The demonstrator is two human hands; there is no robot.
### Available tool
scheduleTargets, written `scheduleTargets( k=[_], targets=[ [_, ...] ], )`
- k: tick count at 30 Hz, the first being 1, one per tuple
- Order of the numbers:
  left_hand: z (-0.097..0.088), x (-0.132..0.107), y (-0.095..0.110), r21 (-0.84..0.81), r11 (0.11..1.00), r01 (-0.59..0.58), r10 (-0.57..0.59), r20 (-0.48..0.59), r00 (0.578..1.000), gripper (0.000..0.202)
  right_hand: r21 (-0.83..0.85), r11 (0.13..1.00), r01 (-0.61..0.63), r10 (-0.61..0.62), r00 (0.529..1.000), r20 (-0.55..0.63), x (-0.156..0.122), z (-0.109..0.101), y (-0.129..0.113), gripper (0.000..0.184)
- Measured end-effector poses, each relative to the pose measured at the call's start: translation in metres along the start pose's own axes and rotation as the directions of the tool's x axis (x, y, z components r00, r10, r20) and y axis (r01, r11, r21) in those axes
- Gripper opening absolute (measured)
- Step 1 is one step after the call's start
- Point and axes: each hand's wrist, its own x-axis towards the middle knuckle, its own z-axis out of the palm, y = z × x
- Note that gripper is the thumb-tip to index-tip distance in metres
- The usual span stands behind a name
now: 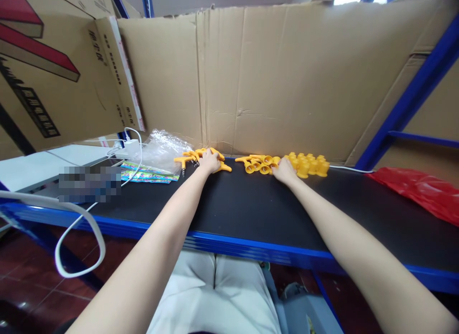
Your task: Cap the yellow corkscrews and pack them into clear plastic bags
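Observation:
On the left of the black shelf is a loose pile of yellow T-handled corkscrews [184,160], with metal spirals hanging from some. My left hand [211,161] is closed over the pile's right side, on a corkscrew; its fingertips are partly hidden. Several yellow bell-shaped pieces [264,169] lie in the middle, open ends toward me, with yellow handles [245,159] behind them. My right hand [284,171] is closed at their right edge, its fingers against one bell-shaped piece. Right beside this hand, yellow bell-shaped sleeves [311,165] stand upright in a tight group.
Clear plastic bags [158,150] and a colourful patterned packet [150,173] lie left of the corkscrews. A white charger with cables [132,147] sits farther left. Red plastic [419,188] lies at the right. A cardboard wall [287,80] closes the back; a blue rail [251,245] edges the front.

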Motion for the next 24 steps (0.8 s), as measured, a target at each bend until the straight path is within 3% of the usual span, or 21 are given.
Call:
scheduleTargets(
  k=[5, 9, 13, 16, 18, 20, 22, 24],
  targets=[
    [-0.018, -0.002, 0.004, -0.107, 0.987, 0.118, -0.11, 0.083, 0.99, 0.044, 0.212, 0.971, -0.113, 0.109, 0.994, 0.033, 0.006, 0.004, 0.003, 0.053],
    [-0.036, -0.014, 0.011, -0.305, 0.943, 0.132, -0.13, 0.028, 0.991, 0.04, 0.283, 0.948, -0.146, 0.132, 0.989, 0.07, 0.008, 0.005, 0.004, 0.043],
    [-0.047, -0.027, 0.023, -0.601, 0.792, 0.111, -0.147, -0.012, 0.989, 0.032, 0.237, 0.965, -0.115, 0.1, 0.992, 0.077, 0.012, 0.007, 0.007, 0.026],
    [-0.046, -0.032, 0.026, -0.725, 0.686, 0.059, -0.148, -0.06, 0.987, 0.028, 0.216, 0.97, -0.108, 0.095, 0.993, 0.07, 0.013, 0.009, 0.008, 0.021],
    [-0.041, -0.033, 0.025, -0.724, 0.689, 0.034, -0.12, -0.068, 0.99, 0.026, 0.224, 0.967, -0.124, 0.114, 0.992, 0.056, 0.013, 0.01, 0.008, 0.019],
    [-0.035, -0.035, 0.023, -0.639, 0.768, -0.038, -0.035, -0.101, 0.994, 0.023, 0.262, 0.954, -0.142, 0.14, 0.99, 0.025, 0.013, 0.009, 0.005, 0.019],
    [-0.031, -0.039, 0.022, -0.477, 0.861, -0.176, 0.107, -0.169, 0.98, 0.02, 0.358, 0.921, -0.152, 0.174, 0.984, -0.03, 0.012, 0.004, -0.001, 0.023],
    [-0.028, -0.044, 0.024, -0.312, 0.897, -0.312, 0.253, -0.215, 0.943, 0.018, 0.515, 0.849, -0.12, 0.187, 0.979, -0.081, 0.009, -0.002, -0.01, 0.029]
  ],
)
